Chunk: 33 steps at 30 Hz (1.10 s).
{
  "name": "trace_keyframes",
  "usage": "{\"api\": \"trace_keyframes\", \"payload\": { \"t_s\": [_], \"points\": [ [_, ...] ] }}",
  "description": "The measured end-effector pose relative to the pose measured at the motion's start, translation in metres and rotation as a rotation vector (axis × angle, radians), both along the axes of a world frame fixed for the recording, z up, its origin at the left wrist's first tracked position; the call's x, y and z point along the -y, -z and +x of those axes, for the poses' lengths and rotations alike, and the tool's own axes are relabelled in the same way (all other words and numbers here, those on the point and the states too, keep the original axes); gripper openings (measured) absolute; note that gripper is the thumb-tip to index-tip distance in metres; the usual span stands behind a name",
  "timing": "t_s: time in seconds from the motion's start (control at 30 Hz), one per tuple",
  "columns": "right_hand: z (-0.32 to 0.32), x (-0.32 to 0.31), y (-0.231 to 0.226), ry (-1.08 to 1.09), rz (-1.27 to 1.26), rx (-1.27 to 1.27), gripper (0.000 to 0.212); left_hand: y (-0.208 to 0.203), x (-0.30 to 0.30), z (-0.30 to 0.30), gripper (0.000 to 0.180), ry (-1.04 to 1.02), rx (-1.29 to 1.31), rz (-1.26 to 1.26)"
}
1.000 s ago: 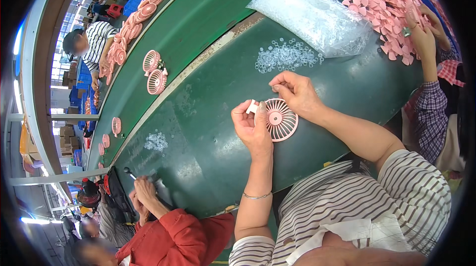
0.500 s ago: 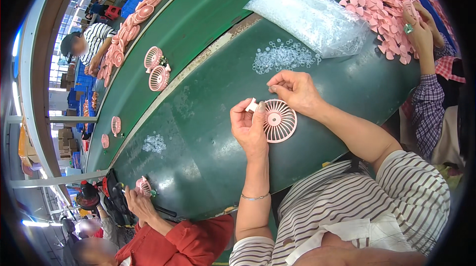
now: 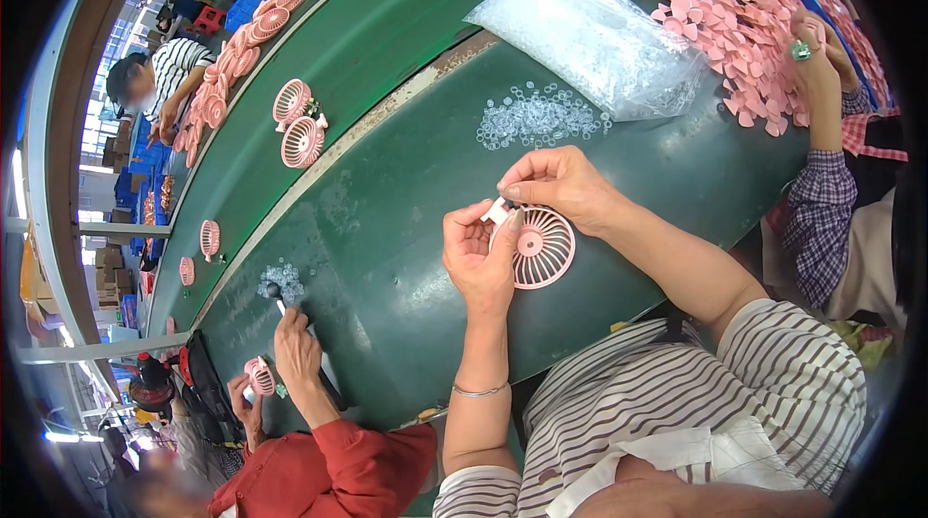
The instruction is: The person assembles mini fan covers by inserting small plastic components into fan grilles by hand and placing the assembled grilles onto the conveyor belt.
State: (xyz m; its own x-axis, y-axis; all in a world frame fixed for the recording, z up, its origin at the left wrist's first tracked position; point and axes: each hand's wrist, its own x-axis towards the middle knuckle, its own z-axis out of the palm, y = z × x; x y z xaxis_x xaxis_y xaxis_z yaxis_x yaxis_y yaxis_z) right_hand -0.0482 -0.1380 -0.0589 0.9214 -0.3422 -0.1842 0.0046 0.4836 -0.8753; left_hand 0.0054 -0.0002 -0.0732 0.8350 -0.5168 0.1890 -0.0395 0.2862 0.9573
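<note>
My left hand [image 3: 480, 262] holds a pink round fan housing [image 3: 547, 245] by its short pale neck, between thumb and fingers. The slatted face is turned up, with a small hub at its centre. My right hand [image 3: 565, 187] is closed in a pinch at the end of the neck. Whatever sits between its fingertips is too small and covered to name. Just beyond my right hand lies a loose pile of small clear plastic rings [image 3: 536, 117] on the green table [image 3: 406, 189].
Behind the rings lies a clear plastic bag [image 3: 590, 40]. Pink fan blades [image 3: 739, 40] are heaped at the far right, beside a co-worker's hands. Fan housings [image 3: 304, 141] stand on the green belt [image 3: 372, 54]. At left, a red-sleeved co-worker holds a tool over another ring pile [image 3: 281, 278].
My right hand has come left and down, its fingertips now meeting the housing's neck. The red-sleeved co-worker's hand has reached out with a tool to the smaller ring pile.
</note>
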Motion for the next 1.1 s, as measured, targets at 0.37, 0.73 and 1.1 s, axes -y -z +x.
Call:
{"api": "trace_keyframes", "payload": {
  "t_s": [0.37, 0.73, 1.1],
  "points": [
    [-0.001, -0.008, 0.002, -0.007, -0.085, 0.045, 0.011, 0.002, 0.0, -0.001, 0.03, -0.024, 0.01, 0.016],
    [-0.01, -0.023, -0.016, 0.204, -1.197, 0.458, 0.028, 0.008, -0.003, 0.003, 0.034, -0.144, 0.063, -0.001],
    [-0.009, -0.015, -0.007, 0.116, -1.114, 0.288, 0.033, -0.006, 0.0, 0.001, 0.046, -0.147, 0.037, 0.105]
  ]
}}
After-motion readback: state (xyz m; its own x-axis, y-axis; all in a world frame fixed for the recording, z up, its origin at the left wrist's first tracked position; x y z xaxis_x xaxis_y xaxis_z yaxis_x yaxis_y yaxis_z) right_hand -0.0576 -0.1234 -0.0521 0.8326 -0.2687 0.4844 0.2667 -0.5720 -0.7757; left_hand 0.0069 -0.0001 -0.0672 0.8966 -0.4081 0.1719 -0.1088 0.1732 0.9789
